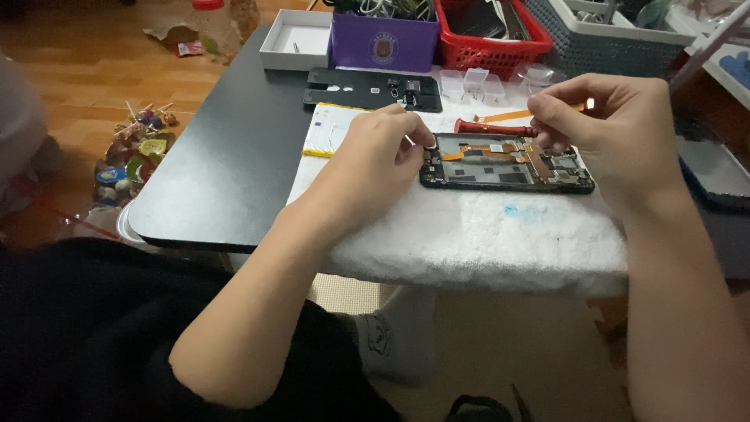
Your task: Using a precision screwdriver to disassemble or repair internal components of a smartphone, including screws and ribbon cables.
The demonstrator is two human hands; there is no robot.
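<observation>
I see an opened phone body [506,162] lying flat on a white fleecy pad [484,227] that covers the near right part of the black tabletop [226,156]. Its inside faces up, with orange flex strips across the dark frame. My left hand [375,160] rests on the pad at the phone's left end, thumb and forefinger pinched together on a small pale part at that corner; what the part is, I cannot tell. My right hand [598,125] hangs above the phone's right end, its grip closed on a thin orange ribbon strip [512,116] that runs leftward from the fingertips. A red-handled tool [492,127] lies on the pad just behind the phone. Left of it a yellow-edged flat pack [328,129] lies at the pad's far left corner. Behind that sits a black back cover [367,87], then small clear tubs [473,82]. Along the tabletop's far edge stand a white box lid [293,39], a purple box [383,41], a red basket [484,35] and a grey basket [601,39].
</observation>
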